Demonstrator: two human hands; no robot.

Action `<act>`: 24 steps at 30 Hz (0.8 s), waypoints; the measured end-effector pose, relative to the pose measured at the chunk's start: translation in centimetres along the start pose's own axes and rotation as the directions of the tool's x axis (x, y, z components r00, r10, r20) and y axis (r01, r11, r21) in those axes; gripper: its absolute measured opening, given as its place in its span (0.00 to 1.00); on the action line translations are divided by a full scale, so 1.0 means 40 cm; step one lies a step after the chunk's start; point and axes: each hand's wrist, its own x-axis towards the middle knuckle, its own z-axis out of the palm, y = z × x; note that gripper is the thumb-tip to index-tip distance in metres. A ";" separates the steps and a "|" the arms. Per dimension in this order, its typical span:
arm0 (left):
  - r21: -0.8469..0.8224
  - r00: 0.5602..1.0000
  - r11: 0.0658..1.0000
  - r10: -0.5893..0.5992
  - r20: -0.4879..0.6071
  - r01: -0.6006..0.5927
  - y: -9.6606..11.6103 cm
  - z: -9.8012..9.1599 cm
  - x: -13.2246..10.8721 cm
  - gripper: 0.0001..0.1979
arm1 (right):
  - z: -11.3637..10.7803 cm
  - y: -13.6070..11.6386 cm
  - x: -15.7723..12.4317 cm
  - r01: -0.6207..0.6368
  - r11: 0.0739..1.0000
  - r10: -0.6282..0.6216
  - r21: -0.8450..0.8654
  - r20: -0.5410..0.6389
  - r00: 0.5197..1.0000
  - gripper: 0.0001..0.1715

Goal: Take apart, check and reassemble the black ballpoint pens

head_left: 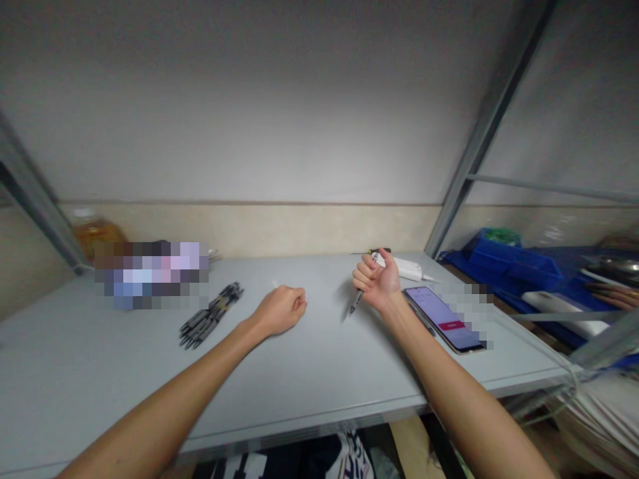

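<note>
My right hand (pixel 377 283) is raised a little over the right half of the table, its fingers wrapped round a pen (pixel 355 305). The pen's dark lower end points down towards the tabletop, and the rest of it is hidden in the fist. My left hand (pixel 283 310) is closed in a fist, knuckles up, at the middle of the grey table (pixel 319 372). Whatever its fingers might hold is hidden. Left of that fist lies a bundle of several grey and black pens (pixel 212 316), side by side and slanted.
Beside my right forearm lies a phone (pixel 444 319) with its screen lit. Behind my right hand are a white box-like item (pixel 407 269) and a screwdriver (pixel 382 251). Blue trays (pixel 514 259) stand beyond the metal post (pixel 464 173). At the back left is an amber bottle (pixel 100 233).
</note>
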 end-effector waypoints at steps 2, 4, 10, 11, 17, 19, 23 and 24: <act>0.015 1.000 1.000 -0.007 0.012 0.006 -0.001 0.000 0.000 0.10 | -0.003 -0.001 0.001 -0.023 0.999 0.021 0.037 0.053 0.998 0.22; 0.023 1.000 1.000 -0.002 0.015 0.002 -0.003 0.000 0.001 0.10 | -0.006 -0.001 0.002 -0.027 0.998 0.022 0.056 0.091 0.996 0.22; 0.023 1.000 1.000 0.001 0.018 -0.001 -0.003 -0.003 0.000 0.10 | -0.010 0.001 0.003 -0.018 0.998 0.011 0.064 0.099 0.995 0.24; 0.024 1.000 1.000 -0.001 0.021 0.000 -0.002 -0.003 -0.001 0.10 | -0.010 0.001 0.003 -0.017 0.998 0.011 0.064 0.094 0.996 0.23; 0.029 1.000 1.000 0.000 0.016 -0.001 -0.003 -0.001 -0.001 0.10 | -0.005 -0.001 0.001 -0.015 0.998 0.011 0.056 0.072 0.997 0.21; 0.029 1.000 1.000 -0.003 0.021 0.003 -0.002 0.000 -0.001 0.11 | -0.004 -0.001 0.000 -0.012 0.999 0.009 0.049 0.068 0.998 0.21; 0.027 1.000 1.000 -0.002 0.028 0.001 -0.001 0.000 -0.001 0.10 | 0.000 -0.003 -0.001 -0.012 1.000 0.011 0.018 0.054 0.999 0.20; 0.027 1.000 1.000 0.004 0.026 -0.004 -0.002 0.000 -0.001 0.10 | 0.002 -0.004 -0.001 -0.009 1.000 0.009 0.002 0.050 0.999 0.19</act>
